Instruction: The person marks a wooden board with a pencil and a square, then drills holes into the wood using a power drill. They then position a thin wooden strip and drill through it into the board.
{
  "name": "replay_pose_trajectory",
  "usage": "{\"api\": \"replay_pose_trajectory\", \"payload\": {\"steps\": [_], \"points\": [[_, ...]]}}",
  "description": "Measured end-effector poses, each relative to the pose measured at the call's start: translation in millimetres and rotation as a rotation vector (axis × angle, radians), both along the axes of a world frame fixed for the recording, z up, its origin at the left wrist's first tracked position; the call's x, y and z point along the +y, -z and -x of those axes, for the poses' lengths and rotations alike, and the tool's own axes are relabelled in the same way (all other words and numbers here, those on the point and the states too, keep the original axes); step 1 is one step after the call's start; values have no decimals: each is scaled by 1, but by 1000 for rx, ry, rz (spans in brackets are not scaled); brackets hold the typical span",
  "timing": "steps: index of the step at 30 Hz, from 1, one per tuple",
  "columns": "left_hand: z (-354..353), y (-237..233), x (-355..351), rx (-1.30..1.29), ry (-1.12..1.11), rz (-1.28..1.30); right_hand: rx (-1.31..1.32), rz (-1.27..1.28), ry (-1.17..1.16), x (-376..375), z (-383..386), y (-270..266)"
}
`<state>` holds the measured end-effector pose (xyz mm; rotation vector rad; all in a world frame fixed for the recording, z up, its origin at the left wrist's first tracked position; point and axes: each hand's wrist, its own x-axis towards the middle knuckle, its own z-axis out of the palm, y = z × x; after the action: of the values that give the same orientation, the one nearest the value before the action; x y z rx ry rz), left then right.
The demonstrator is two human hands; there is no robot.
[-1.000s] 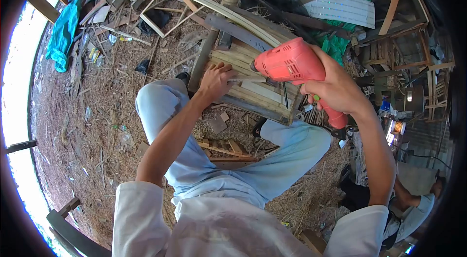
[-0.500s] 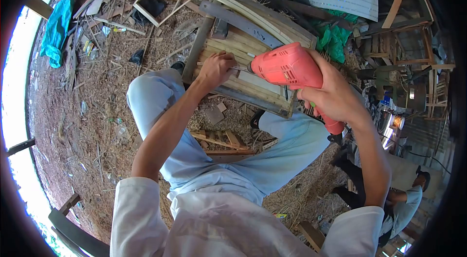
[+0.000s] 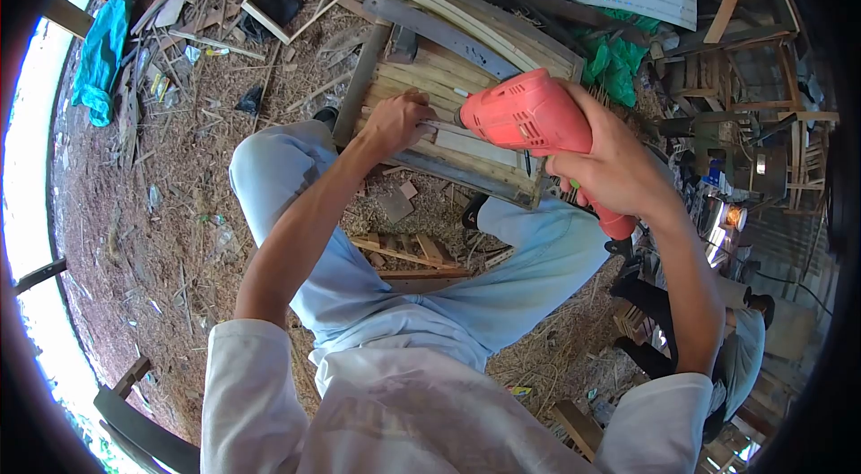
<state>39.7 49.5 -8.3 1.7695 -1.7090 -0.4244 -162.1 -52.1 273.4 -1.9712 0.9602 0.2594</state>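
Step (judged): drilling into bamboo slat panel [image 3: 429,84], which is propped on ground [image 3: 152,205] ahead of person's knees.
Right hand [image 3: 619,171]: fingers clamped round grip of red electric drill [image 3: 529,115].
Drill bit [image 3: 439,127] lies near-level, tip at slat surface.
Left hand [image 3: 395,120] on slats, fingers bunched right at bit tip. Pinching bit or just bracing the slat: cannot tell.
Next move calls for bit line held steady, left fingers kept off tip.
Room: panel edge near right knee. Wooden offcuts [image 3: 404,250] between legs. Co-worker [image 3: 744,348] close at right. Open ground to left.
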Motion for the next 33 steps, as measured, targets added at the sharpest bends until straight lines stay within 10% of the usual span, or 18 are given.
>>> {"api": "replay_pose_trajectory", "payload": {"steps": [33], "points": [[-2, -5, 0, -45, 26, -5, 25, -9, -6, 6, -5, 0]]}}
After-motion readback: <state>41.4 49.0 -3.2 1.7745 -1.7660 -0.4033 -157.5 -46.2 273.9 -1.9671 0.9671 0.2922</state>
